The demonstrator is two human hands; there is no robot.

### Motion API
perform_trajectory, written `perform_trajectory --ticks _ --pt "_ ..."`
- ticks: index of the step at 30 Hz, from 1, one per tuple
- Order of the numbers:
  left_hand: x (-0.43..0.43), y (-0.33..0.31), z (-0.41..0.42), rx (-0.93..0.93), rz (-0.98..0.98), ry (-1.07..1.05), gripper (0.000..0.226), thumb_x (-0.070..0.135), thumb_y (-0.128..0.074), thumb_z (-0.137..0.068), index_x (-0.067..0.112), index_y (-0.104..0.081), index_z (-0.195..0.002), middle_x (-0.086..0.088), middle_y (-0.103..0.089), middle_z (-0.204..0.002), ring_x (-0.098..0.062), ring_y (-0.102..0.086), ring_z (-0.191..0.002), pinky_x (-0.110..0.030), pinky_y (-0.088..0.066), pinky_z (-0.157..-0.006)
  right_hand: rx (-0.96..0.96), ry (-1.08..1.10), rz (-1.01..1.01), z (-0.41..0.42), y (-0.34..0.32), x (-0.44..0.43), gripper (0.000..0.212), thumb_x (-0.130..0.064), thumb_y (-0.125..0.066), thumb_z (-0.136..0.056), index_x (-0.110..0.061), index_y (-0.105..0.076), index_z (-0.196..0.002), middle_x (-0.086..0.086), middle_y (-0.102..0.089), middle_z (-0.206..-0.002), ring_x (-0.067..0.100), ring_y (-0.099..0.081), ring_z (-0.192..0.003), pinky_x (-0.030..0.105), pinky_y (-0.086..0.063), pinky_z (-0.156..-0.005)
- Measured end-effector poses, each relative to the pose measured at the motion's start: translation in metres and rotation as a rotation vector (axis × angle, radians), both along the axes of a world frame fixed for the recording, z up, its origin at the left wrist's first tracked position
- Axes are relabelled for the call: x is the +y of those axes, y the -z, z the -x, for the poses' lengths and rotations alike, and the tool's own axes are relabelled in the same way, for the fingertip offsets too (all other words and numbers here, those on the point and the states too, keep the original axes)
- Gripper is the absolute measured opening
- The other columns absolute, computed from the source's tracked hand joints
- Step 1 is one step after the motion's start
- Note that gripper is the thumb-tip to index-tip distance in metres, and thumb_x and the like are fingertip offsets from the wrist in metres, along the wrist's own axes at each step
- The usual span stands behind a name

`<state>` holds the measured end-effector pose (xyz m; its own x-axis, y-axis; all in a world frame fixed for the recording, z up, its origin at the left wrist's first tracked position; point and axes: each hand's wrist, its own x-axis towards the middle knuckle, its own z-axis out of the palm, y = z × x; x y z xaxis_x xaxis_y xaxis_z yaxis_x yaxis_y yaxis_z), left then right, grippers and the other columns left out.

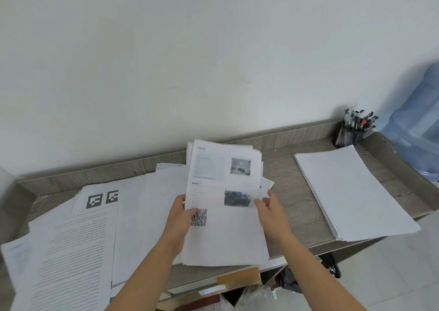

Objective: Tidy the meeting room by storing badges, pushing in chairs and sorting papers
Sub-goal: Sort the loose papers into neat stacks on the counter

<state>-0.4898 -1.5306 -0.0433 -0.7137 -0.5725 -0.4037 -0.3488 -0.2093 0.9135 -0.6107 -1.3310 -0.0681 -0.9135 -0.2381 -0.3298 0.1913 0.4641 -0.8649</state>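
A sheaf of printed papers (225,237) with two photos and a QR code is lifted slightly over the wooden desk (287,191). My left hand (181,212) holds its left edge, thumb on top near the QR code. My right hand (269,206) touches the right edge beside the lower photo, fingers loosely spread. Loose printed sheets (78,246) lie scattered across the left half of the desk, one with black square markers (102,199). A neat stack of blank white paper (351,191) lies at the right end.
A black mesh pen cup (351,132) full of pens stands at the desk's back right corner. A blue water jug (420,125) stands beyond the right edge. The desk has a raised rim against a white wall. Shelves and bags show under the front edge.
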Motion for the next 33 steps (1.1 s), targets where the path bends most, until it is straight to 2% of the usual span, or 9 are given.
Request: perform_trajectory --ticks 4,9,12,14,19,24,27,31,33 --pt "-0.01 -0.038 0.003 0.258 0.02 0.004 0.032 -0.011 -0.046 -0.095 0.012 -0.056 -0.114 -0.003 -0.071 -0.106 -0.006 -0.068 -0.089 -0.013 -0.051 -0.07 -0.158 0.025 0.439 0.004 -0.036 -0.014 0.027 -0.037 -0.057 -0.097 -0.028 -0.068 -0.12 -0.006 -0.072 -0.118 0.016 -0.066 -0.11 0.041 -0.051 -0.099" --pt "-0.021 -0.061 0.006 0.413 0.158 -0.053 0.03 -0.008 -0.044 -0.098 0.018 -0.054 -0.11 0.003 -0.069 -0.11 -0.007 -0.065 -0.1 -0.017 -0.05 -0.081 0.086 0.04 0.667 0.001 -0.075 -0.028 0.014 -0.017 -0.052 -0.103 -0.014 -0.066 -0.106 0.004 -0.073 -0.105 0.017 -0.065 -0.091 0.032 -0.052 -0.078" --pt "-0.019 -0.047 0.001 0.39 0.176 -0.101 0.029 -0.001 -0.046 -0.101 0.023 -0.051 -0.116 0.003 -0.065 -0.114 -0.009 -0.063 -0.104 -0.025 -0.049 -0.087 0.18 -0.015 0.607 -0.006 -0.063 -0.034 0.018 -0.015 -0.05 -0.103 -0.018 -0.063 -0.116 0.002 -0.07 -0.114 0.021 -0.063 -0.106 0.035 -0.05 -0.09" --pt "-0.015 -0.034 -0.001 0.385 0.169 -0.108 0.033 0.005 -0.045 -0.102 0.024 -0.048 -0.129 0.005 -0.063 -0.121 -0.01 -0.061 -0.111 -0.03 -0.048 -0.094 0.206 -0.002 0.568 -0.014 -0.056 -0.035 0.025 -0.011 -0.047 -0.104 -0.023 -0.059 -0.123 -0.009 -0.068 -0.113 0.009 -0.062 -0.107 0.025 -0.05 -0.087" --pt "0.002 -0.019 0.0 0.344 0.16 -0.067 0.041 0.007 -0.04 -0.105 0.033 -0.038 -0.136 0.022 -0.057 -0.123 0.015 -0.055 -0.107 0.0 -0.04 -0.084 0.204 0.0 0.454 -0.03 -0.043 -0.039 0.036 -0.01 -0.036 -0.107 -0.037 -0.05 -0.125 -0.025 -0.063 -0.109 -0.004 -0.058 -0.102 0.009 -0.046 -0.08" --pt "-0.002 -0.012 0.014 0.279 0.191 -0.053 0.041 -0.001 -0.038 -0.102 0.021 -0.043 -0.136 0.018 -0.059 -0.117 0.0 -0.056 -0.112 0.0 -0.04 -0.079 0.24 0.085 0.393 -0.031 -0.046 -0.039 0.018 -0.013 -0.037 -0.107 -0.019 -0.054 -0.108 -0.018 -0.063 -0.084 0.008 -0.052 -0.076 0.02 -0.046 -0.068" --pt "0.008 -0.02 0.025 0.255 0.165 -0.02 0.044 -0.002 -0.041 -0.098 0.025 -0.043 -0.133 0.016 -0.06 -0.114 0.006 -0.058 -0.099 -0.009 -0.044 -0.073 0.306 0.165 0.315 -0.025 -0.055 -0.022 0.017 -0.015 -0.039 -0.106 -0.02 -0.054 -0.101 -0.013 -0.062 -0.078 0.007 -0.052 -0.066 0.026 -0.045 -0.061" --pt "0.049 -0.026 0.048 0.181 0.096 0.138 0.036 0.004 -0.045 -0.097 0.028 -0.041 -0.124 0.01 -0.062 -0.109 -0.001 -0.059 -0.089 -0.018 -0.043 -0.066 0.406 0.281 0.111 -0.008 -0.057 0.03 0.02 -0.017 -0.039 -0.106 -0.018 -0.057 -0.114 -0.003 -0.063 -0.103 0.014 -0.059 -0.093 0.028 -0.046 -0.072" --pt "0.071 -0.024 0.061 0.132 0.085 0.223 0.032 0.007 -0.048 -0.096 0.028 -0.045 -0.12 0.007 -0.062 -0.107 -0.007 -0.061 -0.092 -0.024 -0.049 -0.073 0.41 0.344 0.003 0.004 -0.055 0.058 0.027 -0.015 -0.038 -0.105 -0.015 -0.053 -0.127 0.0 -0.058 -0.117 0.02 -0.055 -0.105 0.032 -0.044 -0.084"
